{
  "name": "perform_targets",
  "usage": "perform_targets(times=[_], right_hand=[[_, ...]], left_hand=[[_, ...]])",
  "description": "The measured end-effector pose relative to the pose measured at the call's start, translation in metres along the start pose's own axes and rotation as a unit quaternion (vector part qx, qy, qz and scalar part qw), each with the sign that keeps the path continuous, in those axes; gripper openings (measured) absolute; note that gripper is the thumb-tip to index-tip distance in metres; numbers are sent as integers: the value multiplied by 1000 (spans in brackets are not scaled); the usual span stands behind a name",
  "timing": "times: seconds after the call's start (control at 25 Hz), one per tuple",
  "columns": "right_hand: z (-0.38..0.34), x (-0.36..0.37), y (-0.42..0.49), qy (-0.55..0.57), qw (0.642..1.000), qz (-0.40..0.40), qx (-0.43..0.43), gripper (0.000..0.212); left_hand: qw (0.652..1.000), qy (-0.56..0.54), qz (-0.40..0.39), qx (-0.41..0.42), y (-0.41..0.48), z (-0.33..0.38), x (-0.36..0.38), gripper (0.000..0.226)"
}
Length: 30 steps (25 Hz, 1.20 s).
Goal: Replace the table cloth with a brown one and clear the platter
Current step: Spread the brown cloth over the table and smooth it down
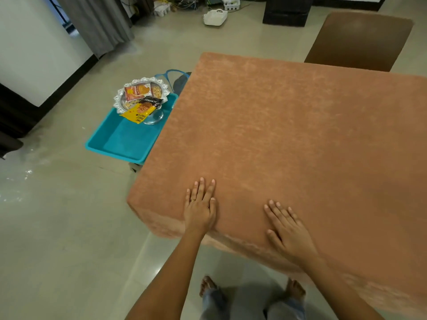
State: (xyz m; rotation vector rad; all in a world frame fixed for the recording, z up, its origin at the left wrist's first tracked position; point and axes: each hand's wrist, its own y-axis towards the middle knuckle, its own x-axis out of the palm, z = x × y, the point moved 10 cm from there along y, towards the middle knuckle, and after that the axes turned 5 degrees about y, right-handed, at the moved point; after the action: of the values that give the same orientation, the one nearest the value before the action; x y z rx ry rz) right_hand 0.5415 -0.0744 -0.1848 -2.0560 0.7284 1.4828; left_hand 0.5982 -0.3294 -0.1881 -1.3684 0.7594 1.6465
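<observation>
A brown velvety table cloth (288, 139) covers the whole table and drapes over its near and left edges. My left hand (200, 205) lies flat on the cloth near the front left corner, fingers together, a ring on one finger. My right hand (287, 230) also rests flat on the cloth, fingers spread, close to the near edge. Neither hand holds anything. A silver scalloped platter (120, 98) with several snack packets (138, 112) sits to the left of the table, on a teal tray (122, 142).
A glass bowl (154, 116) stands beside the platter on the teal tray. A dark brown chair seat (360, 40) is at the table's far right. Grey curtains (97, 21), a white basket (215, 17) and cables lie at the back. Tiled floor surrounds the table.
</observation>
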Motion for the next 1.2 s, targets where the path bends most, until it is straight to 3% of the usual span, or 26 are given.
perform_targets(times=[0.2, 0.36, 0.48, 0.6, 0.68, 0.88, 1.08, 1.2], right_hand=[[-4, 1, 3, -17, 1000, -16, 7, 61], [-23, -8, 11, 29, 998, 31, 40, 60], [-117, 3, 79, 86, 994, 72, 12, 58], [-245, 31, 167, 134, 987, 55, -68, 57], [-289, 48, 197, 114, 988, 34, -103, 58], [-294, 70, 204, 44, 991, 15, -126, 57], [-292, 60, 216, 150, 980, 10, -133, 53], [-293, 35, 262, 185, 969, 30, -158, 51]], left_hand=[[998, 13, 32, -56, 28, -119, -31, 60], [993, 5, 37, -113, 36, -188, -47, 59], [992, -2, 43, -117, 36, -190, -49, 60], [994, -7, 26, -110, 35, -189, -45, 61], [996, 1, 13, -89, 37, -192, -44, 61], [998, -22, -2, -62, 40, -209, -47, 66], [954, -107, 29, -280, 41, -264, -59, 57], [952, -173, 69, -241, 76, -231, -78, 49]])
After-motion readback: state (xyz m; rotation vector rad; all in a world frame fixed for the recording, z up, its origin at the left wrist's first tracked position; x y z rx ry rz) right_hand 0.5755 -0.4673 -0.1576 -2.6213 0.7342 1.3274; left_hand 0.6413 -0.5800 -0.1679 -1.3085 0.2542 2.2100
